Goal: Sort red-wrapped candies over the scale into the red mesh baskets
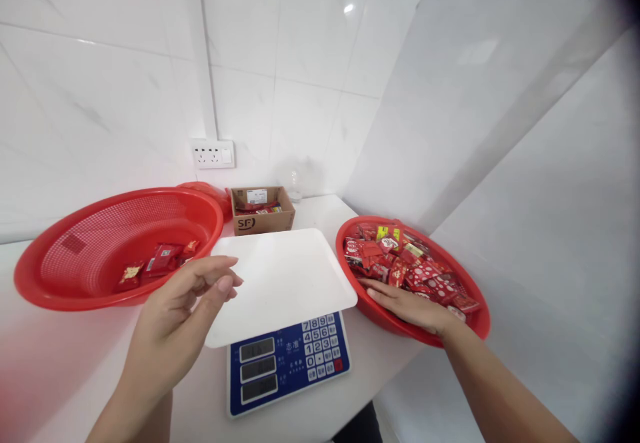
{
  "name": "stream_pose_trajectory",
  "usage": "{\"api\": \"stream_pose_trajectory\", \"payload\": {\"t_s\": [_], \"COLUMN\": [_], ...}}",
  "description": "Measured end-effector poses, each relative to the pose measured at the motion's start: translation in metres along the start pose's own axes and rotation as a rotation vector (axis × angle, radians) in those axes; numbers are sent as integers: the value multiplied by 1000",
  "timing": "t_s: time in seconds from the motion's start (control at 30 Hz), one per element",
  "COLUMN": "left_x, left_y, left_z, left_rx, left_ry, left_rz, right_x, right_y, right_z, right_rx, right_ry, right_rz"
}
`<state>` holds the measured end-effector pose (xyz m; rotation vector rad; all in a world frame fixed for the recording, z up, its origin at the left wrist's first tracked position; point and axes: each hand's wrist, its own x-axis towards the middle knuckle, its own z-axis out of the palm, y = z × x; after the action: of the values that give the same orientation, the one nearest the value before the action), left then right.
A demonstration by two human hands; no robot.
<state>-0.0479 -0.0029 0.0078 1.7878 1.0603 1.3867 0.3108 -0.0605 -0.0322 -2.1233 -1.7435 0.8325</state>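
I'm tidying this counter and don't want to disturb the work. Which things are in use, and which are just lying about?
Likely in use: right hand, flat on the sweet packets in the right basket; left hand, open and empty, near the scale and the left basket.
Lying about: cardboard box at the back; wall socket.

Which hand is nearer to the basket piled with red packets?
Right. The right hand rests inside that basket, flat on the packets at its near edge. The left hand hovers open over the left corner of the white scale tray, next to the other basket.
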Motion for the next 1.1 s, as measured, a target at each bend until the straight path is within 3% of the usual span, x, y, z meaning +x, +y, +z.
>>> {"api": "stream_pose_trajectory", "payload": {"t_s": [0.43,0.6,0.7,0.8,0.9,1.0,1.1], "left_x": [0,0,1,2,3,1,-1], "left_y": [-18,-18,-17,-16,-13,-10,-8], "left_z": [0,0,2,4,9,18,29], "left_rx": [52,72,81,92,126,141,129], "left_ry": [-130,-152,-149,-163,-233,-346,-420], "left_rz": [-21,-30,-13,1,4,-23,-54], "right_x": [0,3,5,6,8,9,8], "right_y": [-1,5,0,-15,-39,-69,-102], "right_z": [10,11,6,2,6,18,36], "right_rx": [239,324,333,340,442,637,717], "right_ry": [103,235,380,511,544,494,345], "right_rz": [-5,80,118,116,39,-112,-245]}}
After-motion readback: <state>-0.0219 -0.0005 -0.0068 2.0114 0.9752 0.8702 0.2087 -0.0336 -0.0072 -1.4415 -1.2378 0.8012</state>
